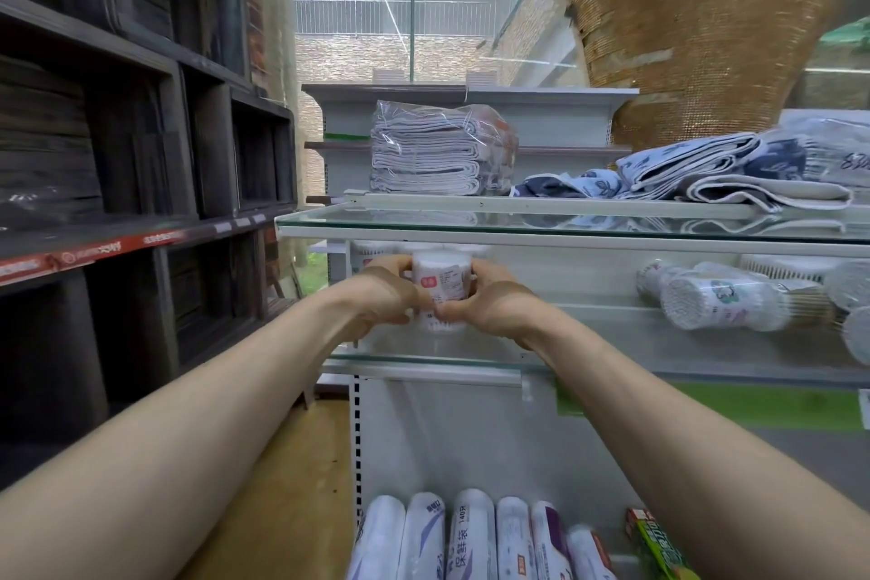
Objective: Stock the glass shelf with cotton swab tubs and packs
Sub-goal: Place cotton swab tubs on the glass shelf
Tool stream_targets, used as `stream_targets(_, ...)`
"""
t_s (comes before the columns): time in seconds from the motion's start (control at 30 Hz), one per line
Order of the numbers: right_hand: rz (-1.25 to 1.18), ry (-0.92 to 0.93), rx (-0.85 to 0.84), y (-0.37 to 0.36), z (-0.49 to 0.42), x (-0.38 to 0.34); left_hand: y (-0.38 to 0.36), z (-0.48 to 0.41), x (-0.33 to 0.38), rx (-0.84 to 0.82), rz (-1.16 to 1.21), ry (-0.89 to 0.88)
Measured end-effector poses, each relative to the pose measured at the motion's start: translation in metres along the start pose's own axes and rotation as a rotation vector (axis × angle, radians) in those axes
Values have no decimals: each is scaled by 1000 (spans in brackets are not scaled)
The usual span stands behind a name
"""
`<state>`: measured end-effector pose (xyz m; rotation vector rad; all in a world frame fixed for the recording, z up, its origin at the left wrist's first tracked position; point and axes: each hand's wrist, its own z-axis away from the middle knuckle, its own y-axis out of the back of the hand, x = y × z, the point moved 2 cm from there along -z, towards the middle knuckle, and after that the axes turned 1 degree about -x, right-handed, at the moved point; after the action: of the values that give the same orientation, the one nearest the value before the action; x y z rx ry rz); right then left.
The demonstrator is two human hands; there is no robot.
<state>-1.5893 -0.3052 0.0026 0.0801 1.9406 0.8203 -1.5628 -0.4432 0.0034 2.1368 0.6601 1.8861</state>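
Glass shelf (423, 362) carries swab packs (725, 301) lying sideways at its right end. Over its left end, left hand (381, 292) and right hand (489, 301) both curl round the cotton swab tub (442, 280); released tilted, it could topple off the front.

Two arms in shot: the left forearm (212, 400) and right forearm (659, 414), both bare all the way from the bottom corners up to the wrists. The left hand (386, 292) and right hand (489, 301) are bare too, and the forearms are long, slim and smooth.
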Motion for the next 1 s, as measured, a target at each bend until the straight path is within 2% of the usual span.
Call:
stream_targets(0.13, 23, -19, -6, -7, -8, -1, 6, 6, -3, 22, -168, -11)
stream_targets(0.3, 167, -90, 7, -18, -24, -7, 14, 9, -6, 37, -157, -25)
stream_targets(0.43, 209, -124, -13, -30, -32, -13, 27, 9, -11, 27, -296, 28)
stream_targets(0.77, 241, -83, 8, -57, -48, -29, 53, 6, -22, 107, -465, 64)
stream_targets(1.0, 244, -51, 5, -66, -62, -29, 63, -6, -32, 98, -409, 31)
